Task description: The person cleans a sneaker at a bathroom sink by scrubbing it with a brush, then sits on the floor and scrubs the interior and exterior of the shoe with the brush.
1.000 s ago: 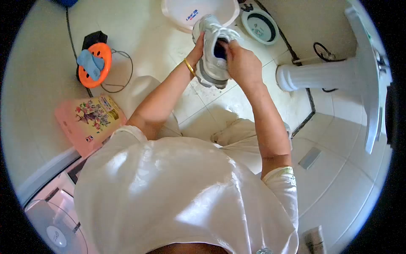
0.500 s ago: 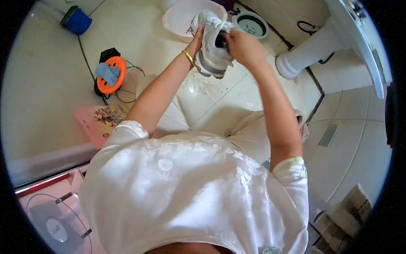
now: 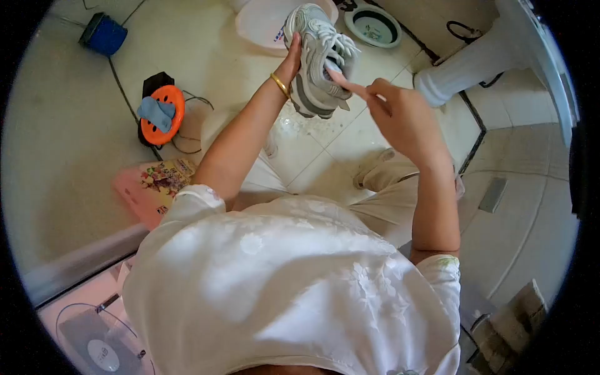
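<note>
A grey and white lace-up sneaker (image 3: 311, 62) hangs above the tiled floor, toe away from me. My left hand (image 3: 291, 61) grips its left side; the far fingers are hidden behind the shoe. A gold bracelet circles that wrist. In my right hand (image 3: 403, 119), closed, is a slim pinkish handle, apparently a brush (image 3: 350, 86). Its pale end sits in the shoe's opening, near the tongue, so the tip is partly hidden. White laces (image 3: 337, 45) lie loose over the top of the shoe.
Beyond the shoe are a pale pink basin (image 3: 253, 28) and a round white-rimmed basin (image 3: 394, 39). A sink pedestal (image 3: 447, 81) stands right. An orange round object (image 3: 177, 100) with a blue cloth, a blue container (image 3: 105, 36) and a pink printed bag (image 3: 140, 190) are left.
My right hand has drawn back to the right and away from the shoe, bringing the handle into sight. The left hand still holds the shoe in nearly the same place.
</note>
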{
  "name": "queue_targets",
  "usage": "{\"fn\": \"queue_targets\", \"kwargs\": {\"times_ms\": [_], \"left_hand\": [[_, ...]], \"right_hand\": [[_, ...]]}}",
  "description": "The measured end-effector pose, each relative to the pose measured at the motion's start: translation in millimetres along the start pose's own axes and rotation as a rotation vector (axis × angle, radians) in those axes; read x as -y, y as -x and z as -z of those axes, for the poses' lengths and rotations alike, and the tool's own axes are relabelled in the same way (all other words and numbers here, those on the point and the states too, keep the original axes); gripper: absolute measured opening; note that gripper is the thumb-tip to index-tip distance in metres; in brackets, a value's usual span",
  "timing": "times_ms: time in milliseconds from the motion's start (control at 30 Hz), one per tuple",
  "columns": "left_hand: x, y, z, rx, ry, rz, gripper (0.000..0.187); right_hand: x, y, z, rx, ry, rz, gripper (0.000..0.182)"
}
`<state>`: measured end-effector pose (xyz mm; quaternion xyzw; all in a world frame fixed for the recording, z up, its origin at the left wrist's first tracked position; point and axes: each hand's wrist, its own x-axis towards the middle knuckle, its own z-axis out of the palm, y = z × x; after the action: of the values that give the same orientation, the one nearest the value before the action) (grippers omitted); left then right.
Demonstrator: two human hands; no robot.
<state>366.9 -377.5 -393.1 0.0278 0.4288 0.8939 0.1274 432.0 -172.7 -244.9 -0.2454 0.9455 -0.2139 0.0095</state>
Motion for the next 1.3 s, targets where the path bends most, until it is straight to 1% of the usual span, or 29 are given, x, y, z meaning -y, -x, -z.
{"fn": "queue_targets", "kwargs": {"times_ms": [33, 67, 100, 167, 200, 267, 300, 367, 467, 567, 667, 700, 767, 800, 833, 900, 967, 1000, 1033, 1100, 1133, 1167, 1200, 1233, 1300], "left_hand": [[5, 1, 4, -0.037, 0.017, 0.011, 0.074], [10, 0, 5, -0.121, -0.045, 0.122, 0.072], [13, -2, 5, -0.107, -0.050, 0.096, 0.073], [23, 0, 3, -0.086, -0.063, 0.048, 0.073], [11, 15, -12, -0.119, -0.072, 0.062, 0.074], [-3, 21, -19, -0.116, -0.091, 0.058, 0.074], [-7, 22, -21, -0.108, -0.096, 0.055, 0.074], [-6, 21, -22, -0.098, -0.106, 0.052, 0.074], [3, 18, -21, -0.095, -0.102, 0.051, 0.074], [-1, 16, -13, -0.104, -0.085, 0.057, 0.073], [7, 11, 5, -0.142, -0.068, 0.056, 0.073], [16, 8, 12, -0.155, -0.064, 0.055, 0.073], [36, 3, 21, -0.189, -0.061, 0.044, 0.073], [38, 5, 23, -0.208, -0.061, 0.048, 0.073], [38, 7, 22, -0.228, -0.056, 0.051, 0.073], [29, 11, 25, -0.245, -0.053, 0.118, 0.075], [29, 8, 34, -0.257, -0.049, 0.157, 0.076], [47, -1, 50, -0.245, -0.064, 0.126, 0.077], [50, 2, 45, -0.244, 0.009, 0.184, 0.078], [48, 5, 35, -0.228, 0.147, 0.285, 0.079], [47, 7, 41, -0.215, 0.136, 0.285, 0.084], [49, 7, 61, -0.102, 0.242, 0.333, 0.086], [47, 8, 60, -0.165, 0.116, 0.304, 0.085], [45, 8, 57, -0.223, -0.008, 0.269, 0.085], [64, 0, 60, -0.236, -0.062, 0.263, 0.083]], "right_hand": [[-3, 5, -1, 0.032, -0.023, 0.004, 0.027], [-6, -12, -21, -0.076, 0.017, -0.055, 0.026], [-13, -33, -43, -0.128, 0.017, -0.138, 0.026], [-15, -33, -56, -0.149, -0.002, -0.087, 0.024], [-13, -19, -51, -0.099, -0.041, -0.054, 0.023], [-10, 19, -17, 0.007, -0.106, 0.015, 0.022], [-12, 29, -2, 0.077, -0.085, 0.001, 0.025], [-22, 15, -16, -0.010, -0.048, 0.005, 0.026], [-40, -27, -67, -0.301, -0.002, 0.004, 0.028], [-14, -6, -21, 0.006, -0.087, 0.015, 0.027], [-25, -12, -19, 0.203, -0.063, -0.056, 0.027], [-31, -26, -35, 0.121, -0.042, -0.052, 0.028], [-51, -59, -90, -0.059, -0.001, -0.036, 0.031], [-51, -60, -101, -0.131, 0.043, 0.050, 0.032], [-34, -50, -83, -0.006, 0.082, 0.030, 0.032], [-29, -29, -35, 0.300, 0.045, 0.032, 0.027], [-40, -48, -44, 0.301, 0.026, 0.015, 0.025], [-46, -55, -52, 0.304, 0.012, -0.006, 0.024], [-48, -71, -76, 0.186, 0.036, -0.062, 0.023], [-48, -77, -101, 0.184, 0.057, -0.008, 0.023], [-46, -69, -83, 0.258, 0.042, 0.007, 0.022], [-42, -52, -55, 0.340, 0.028, 0.028, 0.021], [-41, -43, -41, 0.420, 0.016, 0.052, 0.020], [-44, -46, -45, 0.359, 0.027, 0.028, 0.019], [-50, -53, -72, 0.246, 0.048, -0.021, 0.018]]}}
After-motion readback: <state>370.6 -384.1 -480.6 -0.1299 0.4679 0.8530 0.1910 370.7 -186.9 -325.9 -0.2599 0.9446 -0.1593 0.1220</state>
